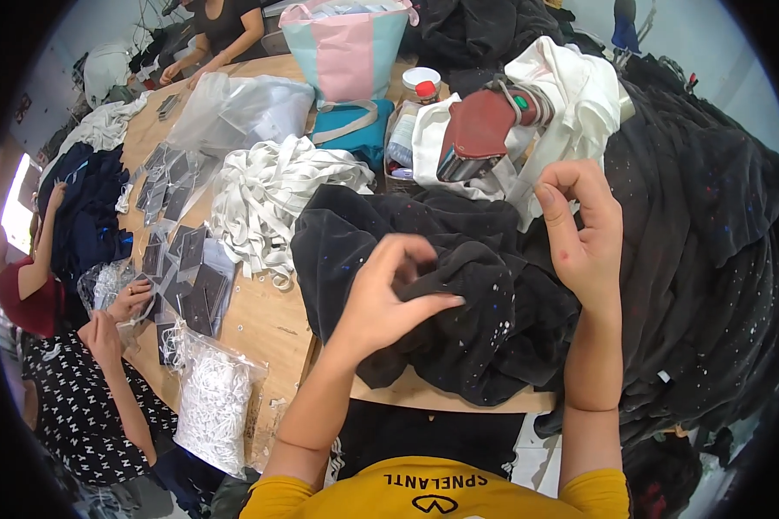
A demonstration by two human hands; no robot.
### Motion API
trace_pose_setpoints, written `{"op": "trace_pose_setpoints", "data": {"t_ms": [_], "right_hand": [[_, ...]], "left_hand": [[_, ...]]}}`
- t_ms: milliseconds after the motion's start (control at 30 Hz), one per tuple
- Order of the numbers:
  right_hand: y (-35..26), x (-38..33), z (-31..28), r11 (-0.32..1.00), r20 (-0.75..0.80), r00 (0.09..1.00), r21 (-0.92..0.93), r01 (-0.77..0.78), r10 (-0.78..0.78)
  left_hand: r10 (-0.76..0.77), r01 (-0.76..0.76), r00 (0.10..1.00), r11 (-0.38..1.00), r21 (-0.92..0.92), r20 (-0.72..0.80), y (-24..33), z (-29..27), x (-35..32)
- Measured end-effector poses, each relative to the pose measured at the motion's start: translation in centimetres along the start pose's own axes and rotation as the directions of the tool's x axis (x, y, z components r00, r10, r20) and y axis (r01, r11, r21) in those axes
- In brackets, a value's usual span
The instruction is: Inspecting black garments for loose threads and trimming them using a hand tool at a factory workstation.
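Note:
Crumpled black fabric, flecked with white and coloured specks, lies bunched on the table in front of me. Just over it is my left hand, its fingers curved and slightly blurred, the thumb well apart from them with nothing seen between. My right hand is raised off the cloth at the right, thumb and forefinger brought together in a pinch. Anything between those fingertips is too small to make out. Beyond the right hand, a dark red handheld machine rests on white cloth.
White straps lie heaped left of the black fabric. A bag of white cords stands at the table's left edge, near dark tags. A large black fabric pile fills the right. Other people work at the left and far side.

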State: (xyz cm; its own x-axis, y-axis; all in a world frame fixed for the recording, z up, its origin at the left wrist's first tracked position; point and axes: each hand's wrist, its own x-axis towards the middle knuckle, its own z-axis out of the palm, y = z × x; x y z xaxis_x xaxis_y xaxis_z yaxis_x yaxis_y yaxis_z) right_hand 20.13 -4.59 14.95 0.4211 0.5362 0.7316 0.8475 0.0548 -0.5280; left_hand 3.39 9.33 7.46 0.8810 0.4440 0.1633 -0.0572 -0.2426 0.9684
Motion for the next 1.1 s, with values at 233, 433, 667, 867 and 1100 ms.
{"op": "trace_pose_setpoints", "data": {"t_ms": [233,433,667,867,1100], "right_hand": [[-0.1,-0.2,0.1,0.999,-0.038,0.999,-0.042,-0.014,0.013],[0.3,-0.1,0.2,0.998,-0.031,0.998,-0.033,-0.055,0.054],[0.7,0.0,0.0,0.973,-0.243,0.968,-0.228,0.01,-0.067],[0.4,-1.4,-0.4,0.932,-0.205,0.959,-0.344,0.115,-0.194],[0.0,-4.9,-2.4,0.908,-0.161,0.979,-0.417,0.044,-0.122]], "left_hand": [[-0.05,0.207,0.959,0.796,-0.569,0.279,-0.1,-1.5,-1.0],[-0.05,0.098,0.995,0.738,-0.667,0.091,0.4,-0.4,1.3],[0.013,-0.044,0.992,0.97,0.239,0.128,0.6,0.5,2.0],[0.462,-0.327,0.863,0.819,0.471,-0.205,-2.0,-0.5,0.0],[0.888,-0.65,0.445,0.411,0.639,-0.119,-1.2,-3.0,3.4]]}}
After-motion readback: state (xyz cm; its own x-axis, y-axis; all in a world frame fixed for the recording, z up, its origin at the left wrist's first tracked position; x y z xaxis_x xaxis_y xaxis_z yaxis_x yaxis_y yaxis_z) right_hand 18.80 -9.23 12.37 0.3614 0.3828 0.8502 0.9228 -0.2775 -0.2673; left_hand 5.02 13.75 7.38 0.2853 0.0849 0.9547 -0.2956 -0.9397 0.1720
